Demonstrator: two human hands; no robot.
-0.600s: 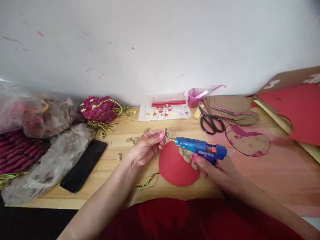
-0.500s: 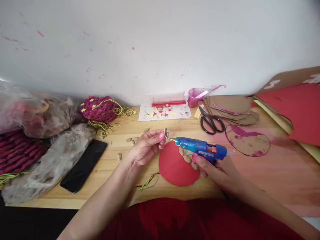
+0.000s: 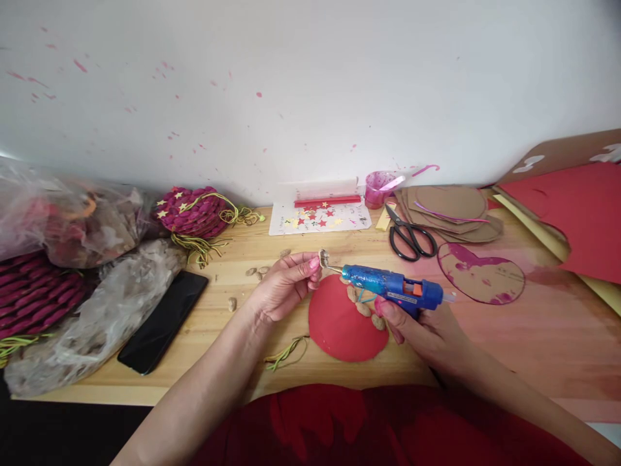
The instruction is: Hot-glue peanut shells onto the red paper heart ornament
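My left hand (image 3: 291, 285) pinches a small brown nutshell (image 3: 323, 258) between thumb and fingertips, its hollow side turned towards the right. In my right hand (image 3: 412, 327) is a blue hot glue gun (image 3: 388, 285), held level, its metal nozzle pointing left at the shell. Tip and shell almost meet; whether they touch I cannot tell. Beneath both hands lies a round red card (image 3: 334, 323) with several shells (image 3: 363, 309) set along its upper right edge, partly hidden by the glue gun and my right hand.
Loose shells (image 3: 232, 303) and a yellow-green thread (image 3: 286, 355) lie nearby. A phone (image 3: 162, 322) and plastic bags (image 3: 97, 323) are on the left. Behind are star stickers (image 3: 320, 220), a stained cup (image 3: 378, 189), black scissors (image 3: 411, 237) and cardboard pieces (image 3: 453, 202); a cardboard heart (image 3: 480, 275) is right.
The glue gun's nozzle has shifted slightly right and a little away from the shell. My left hand stays nearly still, pinching the same shell.
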